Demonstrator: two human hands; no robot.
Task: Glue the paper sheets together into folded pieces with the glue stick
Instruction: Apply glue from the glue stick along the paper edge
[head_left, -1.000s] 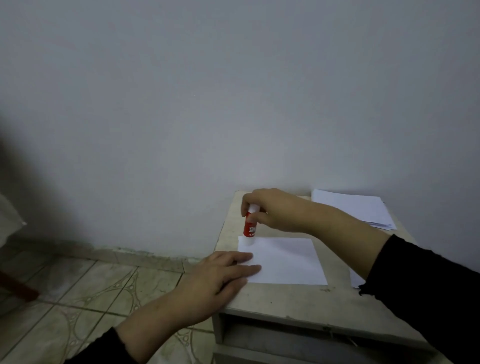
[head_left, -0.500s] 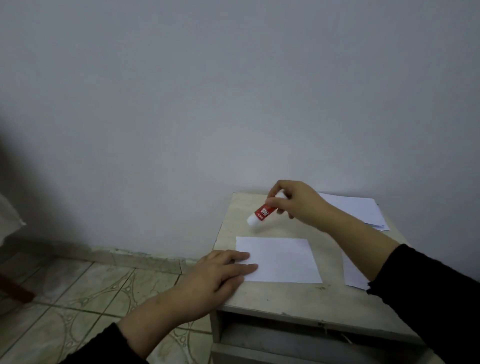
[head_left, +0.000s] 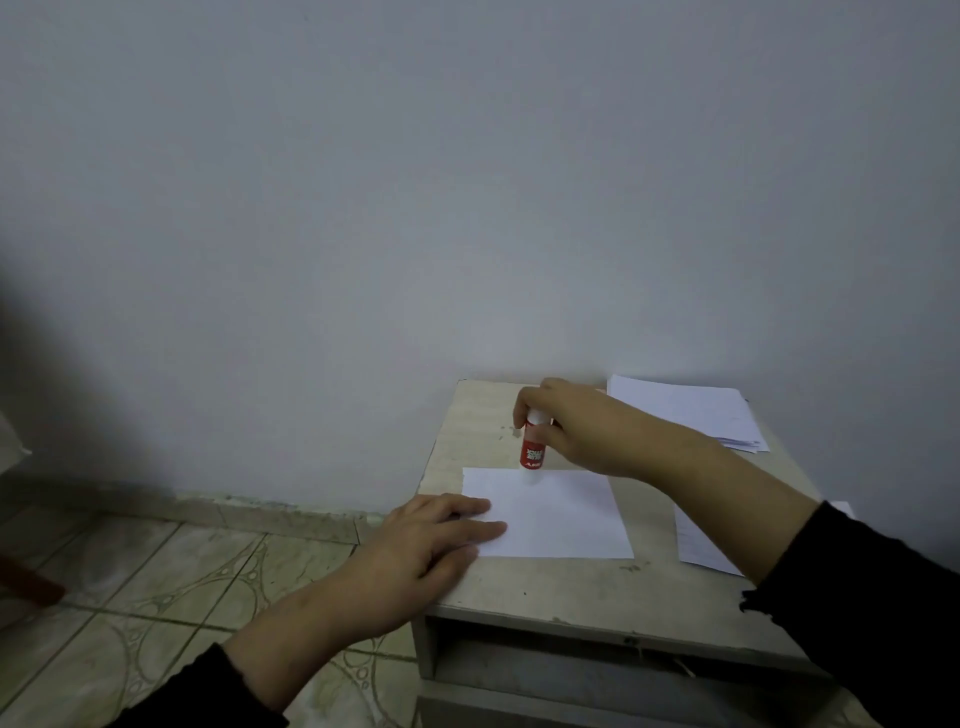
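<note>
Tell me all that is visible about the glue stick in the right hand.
The glue stick is a small tube with a red label bearing white print and a white lower end. It stands nearly upright, its lower end on the far edge of the white paper sheet on the small table. The right hand grips its top from above.

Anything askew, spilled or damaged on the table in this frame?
Nothing stands out. The right hand holds the glue stick upright on the sheet, the left hand presses its corner, and the paper stack sits tidy.
</note>
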